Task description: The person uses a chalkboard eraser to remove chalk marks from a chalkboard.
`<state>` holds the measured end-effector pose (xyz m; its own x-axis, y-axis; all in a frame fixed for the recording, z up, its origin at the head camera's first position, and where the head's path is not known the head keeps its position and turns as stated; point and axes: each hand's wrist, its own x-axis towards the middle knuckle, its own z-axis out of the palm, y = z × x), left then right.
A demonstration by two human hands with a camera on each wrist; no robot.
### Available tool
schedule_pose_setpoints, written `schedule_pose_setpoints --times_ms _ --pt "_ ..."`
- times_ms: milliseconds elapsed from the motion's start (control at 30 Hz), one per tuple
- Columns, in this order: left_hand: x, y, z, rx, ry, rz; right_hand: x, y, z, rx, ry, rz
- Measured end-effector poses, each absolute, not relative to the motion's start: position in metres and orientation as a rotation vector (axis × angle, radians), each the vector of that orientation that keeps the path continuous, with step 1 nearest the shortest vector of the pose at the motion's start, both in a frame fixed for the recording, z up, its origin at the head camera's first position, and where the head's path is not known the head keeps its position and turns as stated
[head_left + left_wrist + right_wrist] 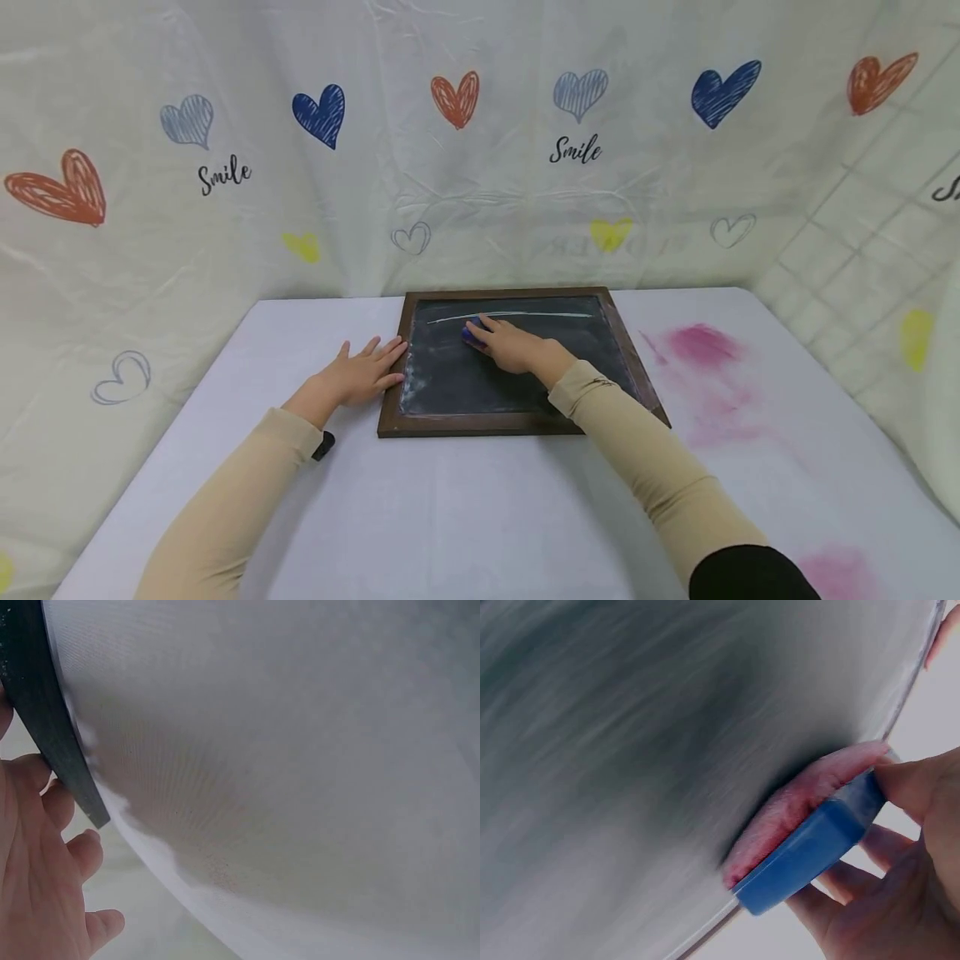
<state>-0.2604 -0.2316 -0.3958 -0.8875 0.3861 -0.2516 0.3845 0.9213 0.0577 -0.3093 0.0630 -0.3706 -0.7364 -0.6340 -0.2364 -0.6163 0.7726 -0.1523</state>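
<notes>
Head view: right hand (pixel 513 345) grips a blue eraser (pixel 471 333) on the chalkboard (pixel 517 392), frame centre, just below a chalk line (pixel 510 317). Left hand (pixel 363 375), fingers flat and relaxed, braces the board's left frame on the tabletop (pixel 465 508). Best judged: even pressure, full-width strokes.

Left wrist view: relaxed fingers (pixel 75 855) by the frame edge.

Right wrist view: eraser's pink felt flat on the slate, fingers (pixel 907 787) pinching its blue back, lower right.

I see a brown-framed black chalkboard (pixel 517 367), a blue, pink-felted eraser (pixel 810 825), and a white table (pixel 465 517) with pink smudges.
</notes>
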Motion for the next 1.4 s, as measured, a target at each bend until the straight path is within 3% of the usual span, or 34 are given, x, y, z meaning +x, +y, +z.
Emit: schedule_pose_setpoints --times_ms 267,567,800,1033,1400 --pt "-0.263 -0.234 -0.399 0.575 2.814 -0.01 -0.311 0.109 -0.374 -1.034 2.835 -0.071" --pt "-0.264 -0.235 -0.398 0.586 2.831 -0.003 -0.333 0.165 -0.379 -0.682 2.948 -0.038" --pt "-0.265 -0.235 -0.4 0.585 2.82 0.0 -0.337 0.178 -0.384 -0.499 3.003 -0.056" --pt "-0.264 -0.232 -0.401 0.57 2.818 0.002 -0.33 0.149 -0.384 -0.516 2.996 -0.108" --pt "-0.265 -0.232 -0.4 0.558 2.824 -0.015 -0.299 0.028 -0.376 -0.885 2.842 -0.089"
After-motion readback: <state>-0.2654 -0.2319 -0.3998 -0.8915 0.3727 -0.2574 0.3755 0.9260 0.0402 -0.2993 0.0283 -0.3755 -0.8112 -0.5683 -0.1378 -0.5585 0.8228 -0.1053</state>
